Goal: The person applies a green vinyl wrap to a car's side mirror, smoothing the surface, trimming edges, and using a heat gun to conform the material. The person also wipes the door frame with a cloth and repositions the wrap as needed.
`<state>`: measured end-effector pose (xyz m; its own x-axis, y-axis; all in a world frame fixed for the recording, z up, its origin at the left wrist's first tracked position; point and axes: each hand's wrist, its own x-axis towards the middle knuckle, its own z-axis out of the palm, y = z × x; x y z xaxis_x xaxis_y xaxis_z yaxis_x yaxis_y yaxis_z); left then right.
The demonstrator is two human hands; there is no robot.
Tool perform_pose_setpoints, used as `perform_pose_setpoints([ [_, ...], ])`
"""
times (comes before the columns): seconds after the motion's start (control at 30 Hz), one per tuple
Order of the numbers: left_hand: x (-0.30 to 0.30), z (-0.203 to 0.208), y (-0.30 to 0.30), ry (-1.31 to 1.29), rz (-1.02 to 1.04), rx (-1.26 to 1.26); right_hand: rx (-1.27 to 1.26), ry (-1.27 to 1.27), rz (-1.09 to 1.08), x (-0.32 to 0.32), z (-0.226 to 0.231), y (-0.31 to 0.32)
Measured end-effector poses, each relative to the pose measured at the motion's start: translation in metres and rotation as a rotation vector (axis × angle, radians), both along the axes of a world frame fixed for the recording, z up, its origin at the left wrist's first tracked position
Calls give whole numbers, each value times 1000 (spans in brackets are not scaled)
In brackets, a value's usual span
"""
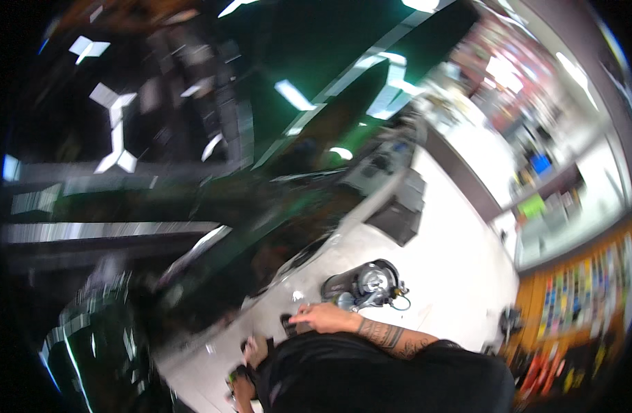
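Observation:
My right hand (324,318) reaches leftward across my black shirt, its tattooed forearm coming in from the right. The fingers look stretched out, and I make out nothing held in them. Close beyond that hand, a dark cylindrical tank (361,281) with a shiny metal top and a hose stands on the floor. At the lower left, near my shirt, blurred skin (244,394) shows beside a small dark thing; it may be my left hand, but its fingers are smeared. A glossy dark green car (261,227) fills the left and upper left.
A dark box (401,215) stands on the pale floor (447,227) beside the car's front. White counters (460,148) with blurred goods run along the upper right. An orange-brown board (584,296) with rows of coloured items and tools is at the right.

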<state>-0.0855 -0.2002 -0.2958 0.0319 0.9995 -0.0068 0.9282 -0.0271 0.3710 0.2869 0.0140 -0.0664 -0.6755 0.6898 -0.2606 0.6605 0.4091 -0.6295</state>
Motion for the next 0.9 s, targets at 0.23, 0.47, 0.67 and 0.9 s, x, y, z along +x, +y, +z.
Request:
perform_pose_setpoints([
  [0.23,71,42,163,-114,-230,-444,25,-168,-207,20,-31,-14],
  [0.47,111,50,222,-147,-389,-470,-9,-169,-340,12,-47,-43],
  [0.67,99,39,230,-158,-396,-526,-201,-248,-235,-19,-38,-45],
  [0.9,59,24,211,-194,-280,-636,-248,-237,-244,-34,-48,-43],
])
